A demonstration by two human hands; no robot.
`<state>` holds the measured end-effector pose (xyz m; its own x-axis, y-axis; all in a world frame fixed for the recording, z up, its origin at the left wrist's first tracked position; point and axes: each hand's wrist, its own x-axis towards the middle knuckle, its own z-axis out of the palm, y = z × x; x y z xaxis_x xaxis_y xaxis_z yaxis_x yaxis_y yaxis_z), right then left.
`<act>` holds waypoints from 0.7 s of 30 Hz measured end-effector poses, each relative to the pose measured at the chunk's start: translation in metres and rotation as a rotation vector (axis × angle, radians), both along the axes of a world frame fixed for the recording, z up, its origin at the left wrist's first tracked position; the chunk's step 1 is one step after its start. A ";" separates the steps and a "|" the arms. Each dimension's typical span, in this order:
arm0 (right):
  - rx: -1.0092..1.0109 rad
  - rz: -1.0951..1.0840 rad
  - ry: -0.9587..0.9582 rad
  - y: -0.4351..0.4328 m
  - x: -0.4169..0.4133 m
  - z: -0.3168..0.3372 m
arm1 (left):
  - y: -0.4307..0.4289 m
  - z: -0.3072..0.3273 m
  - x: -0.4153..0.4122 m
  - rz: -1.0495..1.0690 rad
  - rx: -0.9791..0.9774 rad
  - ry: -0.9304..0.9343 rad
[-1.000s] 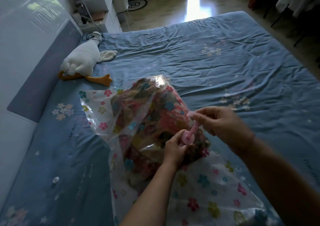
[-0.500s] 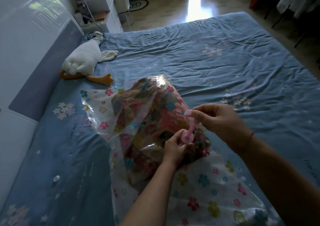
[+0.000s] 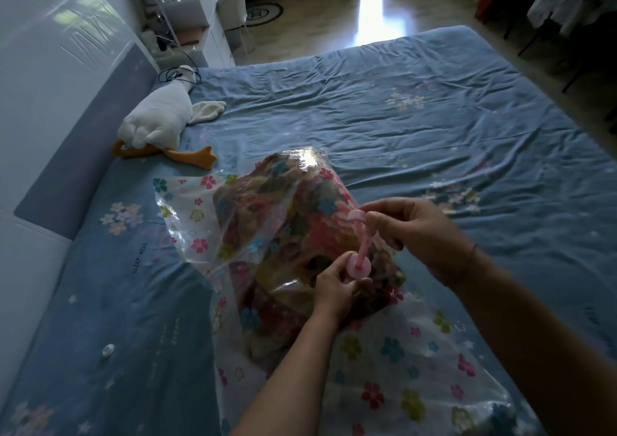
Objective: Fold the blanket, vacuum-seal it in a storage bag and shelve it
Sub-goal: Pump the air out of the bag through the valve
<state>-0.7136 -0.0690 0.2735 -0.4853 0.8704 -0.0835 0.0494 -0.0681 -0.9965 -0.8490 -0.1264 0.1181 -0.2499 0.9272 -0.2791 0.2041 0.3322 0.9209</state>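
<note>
The blanket [image 3: 300, 235] sits bunched inside the flowered bag [image 3: 400, 362] on the bed [image 3: 400, 118], near centre. The left hand [image 3: 337, 288] pinches the pink valve [image 3: 359, 267]; the right hand [image 3: 420, 232] pinches what seems its cap [image 3: 356, 216]. A toy goose [image 3: 160, 118] lies far left, well apart.

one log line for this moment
left hand: holds round pink plastic valve | right hand: pinches pink tethered cap | multicoloured floral blanket: inside clear flower-print plastic bag

left grip [image 3: 334, 290]: bare, forearm bare | right grip [image 3: 417, 232]: bare, forearm bare | right wrist: thin dark band [image 3: 472, 256]
</note>
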 end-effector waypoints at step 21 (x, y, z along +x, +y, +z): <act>-0.026 0.051 -0.614 -0.009 -0.007 -0.062 | -0.010 -0.004 0.006 -0.031 0.001 0.020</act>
